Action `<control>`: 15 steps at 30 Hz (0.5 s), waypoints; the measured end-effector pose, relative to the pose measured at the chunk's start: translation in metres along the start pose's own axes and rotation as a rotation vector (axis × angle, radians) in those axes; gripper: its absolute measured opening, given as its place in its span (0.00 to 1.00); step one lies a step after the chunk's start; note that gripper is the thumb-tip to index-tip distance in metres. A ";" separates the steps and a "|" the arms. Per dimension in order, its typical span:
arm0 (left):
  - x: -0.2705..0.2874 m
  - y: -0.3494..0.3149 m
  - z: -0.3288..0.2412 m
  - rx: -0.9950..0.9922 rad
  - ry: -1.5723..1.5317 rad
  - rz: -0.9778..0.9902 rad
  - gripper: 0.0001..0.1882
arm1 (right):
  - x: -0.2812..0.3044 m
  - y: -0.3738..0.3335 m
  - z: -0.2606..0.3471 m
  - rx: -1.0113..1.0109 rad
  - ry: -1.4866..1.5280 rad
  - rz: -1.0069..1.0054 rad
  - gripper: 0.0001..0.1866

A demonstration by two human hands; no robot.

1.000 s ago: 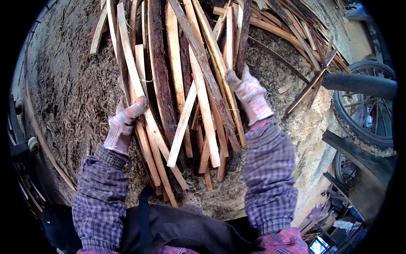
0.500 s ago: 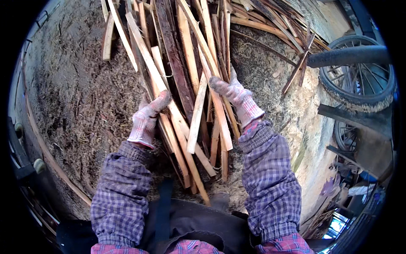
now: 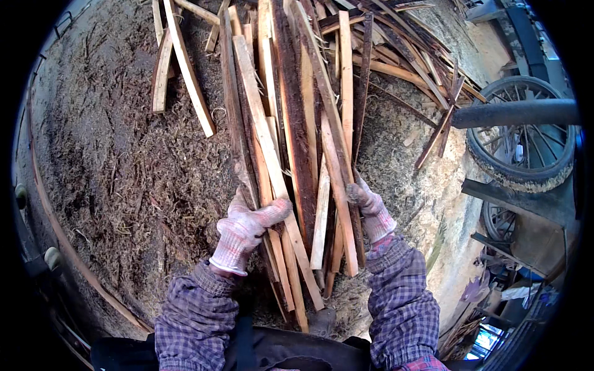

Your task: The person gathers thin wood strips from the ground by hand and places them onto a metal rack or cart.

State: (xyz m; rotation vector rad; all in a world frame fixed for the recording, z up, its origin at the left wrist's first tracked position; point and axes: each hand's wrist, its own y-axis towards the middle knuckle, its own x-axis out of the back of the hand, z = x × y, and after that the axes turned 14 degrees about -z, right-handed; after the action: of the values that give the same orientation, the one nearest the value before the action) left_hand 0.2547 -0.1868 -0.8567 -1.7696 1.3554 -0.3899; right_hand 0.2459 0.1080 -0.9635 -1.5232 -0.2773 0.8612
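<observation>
A loose bundle of long wooden strips (image 3: pixel 298 148), some pale and some edged with dark bark, runs away from me up the middle of the view. My left hand (image 3: pixel 247 224), in a dirty whitish-pink knit glove, closes round the bundle's left side, its thumb across a pale strip. On the right side my right hand (image 3: pixel 372 209), gloved alike, clasps the outer strips with its thumb on top. Both sets of fingers are partly hidden under the wood. The strips' near ends splay out between my checked sleeves.
Two loose strips (image 3: pixel 189 74) lie on the debris-covered ground (image 3: pixel 105 167) at far left. A heap of more strips (image 3: pixel 414 52) spreads at far right. Beside it stand a spoked wheel (image 3: pixel 523 133) and a dark horizontal bar (image 3: pixel 513 114).
Both hands have come nearer to me with the bundle, the left also shifting right. The strips now lie closer together, and two strips at far left lie apart from them.
</observation>
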 end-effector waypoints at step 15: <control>0.031 0.004 -0.011 -0.001 -0.118 0.106 0.25 | -0.096 -0.111 -0.083 0.396 -0.133 -0.084 0.16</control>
State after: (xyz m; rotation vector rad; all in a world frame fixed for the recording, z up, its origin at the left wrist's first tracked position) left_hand 0.2559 -0.2194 -0.8607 -1.6862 1.3583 -0.2239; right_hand 0.2692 0.0035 -0.8339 -1.0827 -0.2483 0.8922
